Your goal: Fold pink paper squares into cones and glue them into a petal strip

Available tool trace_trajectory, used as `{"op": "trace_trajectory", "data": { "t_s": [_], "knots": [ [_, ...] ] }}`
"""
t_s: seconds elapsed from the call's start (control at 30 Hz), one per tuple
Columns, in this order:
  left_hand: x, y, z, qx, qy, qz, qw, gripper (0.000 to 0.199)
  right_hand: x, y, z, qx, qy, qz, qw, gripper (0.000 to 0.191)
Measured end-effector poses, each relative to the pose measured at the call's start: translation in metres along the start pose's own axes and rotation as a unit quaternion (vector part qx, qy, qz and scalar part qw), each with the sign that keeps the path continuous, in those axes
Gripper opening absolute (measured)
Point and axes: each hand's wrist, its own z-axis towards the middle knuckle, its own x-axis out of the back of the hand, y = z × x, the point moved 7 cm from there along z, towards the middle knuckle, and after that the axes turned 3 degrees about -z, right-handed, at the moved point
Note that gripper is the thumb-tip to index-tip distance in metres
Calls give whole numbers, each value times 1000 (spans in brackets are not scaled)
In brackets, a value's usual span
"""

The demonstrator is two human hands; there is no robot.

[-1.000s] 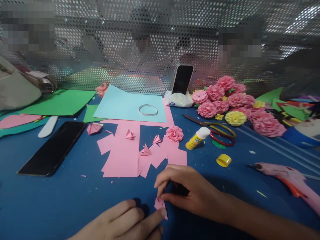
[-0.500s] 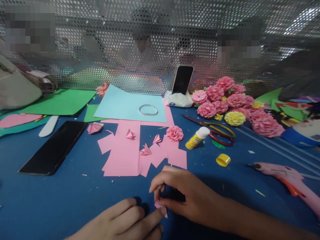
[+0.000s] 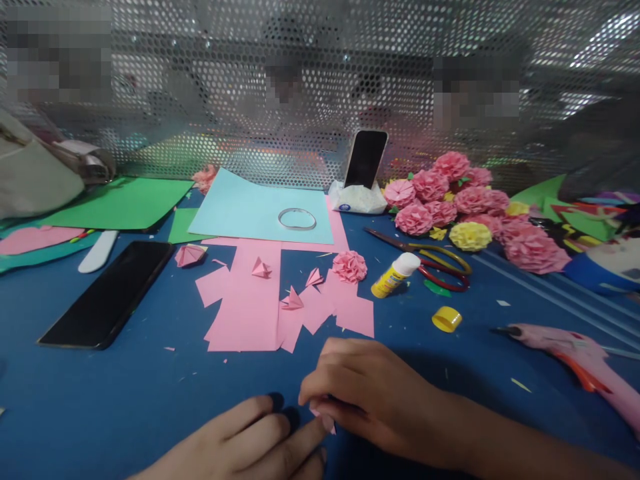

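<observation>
A small folded piece of pink paper lies low in the middle, mostly covered by my fingers. My left hand holds it down with a fingertip, the fingers close together. My right hand pinches its upper edge, fingers curled over it. Just beyond are pink paper sheets and squares in an overlapping pile. Small folded pink pieces rest on and around them, beside a pink paper flower.
Rightward are a glue stick, its yellow cap, scissors, a hot glue gun and several paper flowers. A phone lies left. Behind, blue paper carries a bracelet; a perforated metal screen stands there.
My right hand's fingers have come down and curled tighter over the small pink paper, covering more of it. My left hand stays in place.
</observation>
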Motion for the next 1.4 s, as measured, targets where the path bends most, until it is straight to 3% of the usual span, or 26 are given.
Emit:
{"op": "trace_trajectory", "data": {
  "t_s": [0.17,0.37,0.6,0.8,0.93,1.1,1.27,1.4],
  "knots": [
    [-2,1,-1,-2,-2,6,1000,33,1,-5,0,37,1,-35,999,13],
    [-4,3,-1,0,-9,21,1000,25,2,-3,1,35,-4,-50,998,15],
    [-4,1,0,5,-4,11,1000,34,6,1,-2,61,-63,-41,995,25],
    [-5,1,-3,-2,-22,5,1000,27,12,-1,-3,69,-82,-46,993,27],
    [-3,0,-2,3,-26,3,1000,25,12,5,-3,33,-24,33,999,22],
    [-8,0,-2,7,-12,2,1000,25,11,21,-3,-38,54,197,978,17],
    [-13,1,-6,17,67,13,997,23,11,23,-4,-39,50,170,983,22],
    [-10,1,-4,17,49,12,999,23,9,21,-5,-24,45,129,990,18]
  ]
}}
